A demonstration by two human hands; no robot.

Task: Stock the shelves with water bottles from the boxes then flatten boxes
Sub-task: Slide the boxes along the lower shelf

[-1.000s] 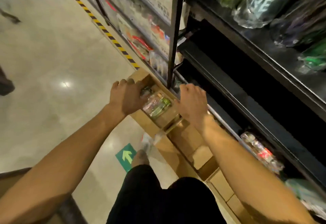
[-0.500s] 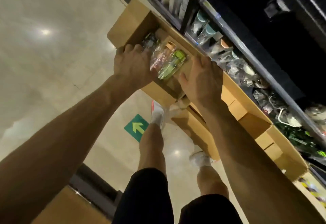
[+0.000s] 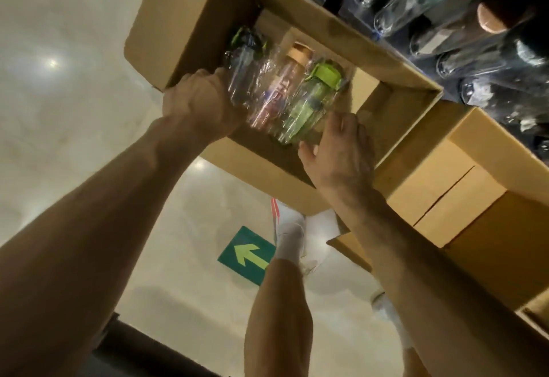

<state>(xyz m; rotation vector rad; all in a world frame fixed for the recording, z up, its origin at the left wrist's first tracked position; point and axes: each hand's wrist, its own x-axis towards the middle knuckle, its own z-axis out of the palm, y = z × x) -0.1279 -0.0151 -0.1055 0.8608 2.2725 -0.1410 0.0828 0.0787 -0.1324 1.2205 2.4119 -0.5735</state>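
An open cardboard box [image 3: 190, 14] stands on the floor against the shelf. Inside lie three plastic-wrapped water bottles: a clear one with a dark and green cap [image 3: 242, 61], a pink one with a tan lid [image 3: 279, 88], and a green one with a lime lid [image 3: 309, 100]. My left hand [image 3: 199, 103] is curled at the box's left side, fingers against the clear bottle; what it grips is hidden. My right hand [image 3: 341, 151] reaches into the box with straight fingers, just beside the base of the green bottle.
The lowest shelf [image 3: 475, 35] at top right holds several wrapped bottles. More closed cardboard boxes [image 3: 439, 186] line the floor to the right. A green arrow sticker [image 3: 246, 255] lies on the pale floor by my feet. A dark cart edge [image 3: 142, 350] sits at bottom left.
My head has bent closer over the open box. Both hands have gone deeper into it, the right one moving from the box rim down toward the green bottle.
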